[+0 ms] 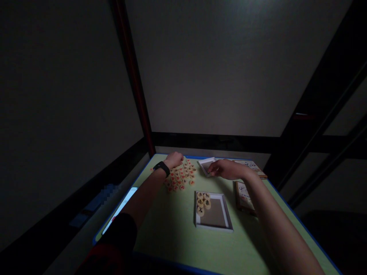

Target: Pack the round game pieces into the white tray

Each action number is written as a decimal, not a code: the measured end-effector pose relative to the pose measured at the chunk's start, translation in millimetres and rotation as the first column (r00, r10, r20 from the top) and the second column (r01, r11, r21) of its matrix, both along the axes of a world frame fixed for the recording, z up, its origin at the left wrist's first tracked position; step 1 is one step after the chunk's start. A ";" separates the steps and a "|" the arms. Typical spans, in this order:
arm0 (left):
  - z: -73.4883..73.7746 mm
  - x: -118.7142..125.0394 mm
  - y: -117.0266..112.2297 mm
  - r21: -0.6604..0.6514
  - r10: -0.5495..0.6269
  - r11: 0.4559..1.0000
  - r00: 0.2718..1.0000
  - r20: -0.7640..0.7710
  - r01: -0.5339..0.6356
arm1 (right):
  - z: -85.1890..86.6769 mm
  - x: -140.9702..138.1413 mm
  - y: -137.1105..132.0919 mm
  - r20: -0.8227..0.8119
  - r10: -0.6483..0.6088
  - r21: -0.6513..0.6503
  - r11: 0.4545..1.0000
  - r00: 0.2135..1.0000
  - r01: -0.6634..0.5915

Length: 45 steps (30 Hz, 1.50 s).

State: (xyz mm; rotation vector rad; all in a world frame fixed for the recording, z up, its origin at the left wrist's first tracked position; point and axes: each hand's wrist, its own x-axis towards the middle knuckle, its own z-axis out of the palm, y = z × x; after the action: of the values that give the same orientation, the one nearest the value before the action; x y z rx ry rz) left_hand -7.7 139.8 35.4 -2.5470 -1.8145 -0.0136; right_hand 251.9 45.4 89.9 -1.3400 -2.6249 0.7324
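Beyond and left of the near box tray [213,218], loose xiangqi discs [182,177] lie spread beside my left hand [174,159], its fingers curled; I can't tell whether they grip one. Beyond that same tray, my right hand [226,170] is at the far box tray [204,165], fingertips drawn close, their hold unclear. The discs look light, stiff, smooth: best pinched by their rims.

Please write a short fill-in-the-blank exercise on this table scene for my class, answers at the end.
The pale-green table has a ____ edge.
The shallow white-rimmed box nearest the person holds ____ round cream-coloured pieces.
Near the bare left hand, most loose round pieces bear ____ characters.
A black watch-like band circles the left ____.
Missing words: blue; five; red; wrist
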 end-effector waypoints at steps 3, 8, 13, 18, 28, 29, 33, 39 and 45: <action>-0.4 8.3 -1.6 0.005 0.001 1.000 0.999 -0.035 -0.001 | -1.7 0.4 0.3 -0.011 0.012 0.002 1.000 1.000 -0.012; 0.5 13.6 -6.1 0.011 0.001 1.000 0.999 -0.045 -0.001 | -2.4 1.1 1.1 -0.018 0.010 0.002 1.000 1.000 -0.010; 3.8 13.5 -8.7 0.049 -0.005 0.999 1.000 -0.013 0.006 | -0.1 -0.1 -0.5 0.002 0.019 -0.006 1.000 1.000 -0.019; 5.4 14.1 -13.5 0.043 -0.075 0.996 0.996 0.038 0.073 | 2.2 -1.7 -2.7 0.007 -0.011 -0.027 1.000 1.000 0.011; -1.5 16.1 -32.7 0.024 -0.167 0.986 0.986 0.027 0.167 | -2.0 -2.4 0.1 0.039 0.011 0.002 1.000 0.999 -0.011; -1.6 15.9 -32.7 0.025 -0.171 0.985 0.985 0.031 0.170 | -2.5 -2.5 0.3 0.032 0.009 0.008 1.000 0.999 -0.009; -4.1 15.1 -29.9 0.035 -0.177 0.984 0.983 0.049 0.175 | -5.2 -1.7 2.1 -0.003 0.011 0.011 1.000 1.000 -0.011; -10.5 16.3 -18.3 0.027 -0.158 0.987 0.983 0.090 0.156 | -8.1 -0.4 4.7 -0.022 0.025 0.003 1.000 0.999 -0.025; -10.1 20.9 -7.8 -0.010 -0.112 0.994 0.988 0.106 0.113 | -9.8 -1.7 4.3 -0.021 0.001 0.000 1.000 1.000 -0.001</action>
State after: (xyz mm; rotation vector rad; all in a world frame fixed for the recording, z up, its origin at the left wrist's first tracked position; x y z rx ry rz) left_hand 13.3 132.0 25.3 -2.7056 -1.7074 -0.1384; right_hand 250.2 49.7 80.2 -1.3237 -2.6092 0.7426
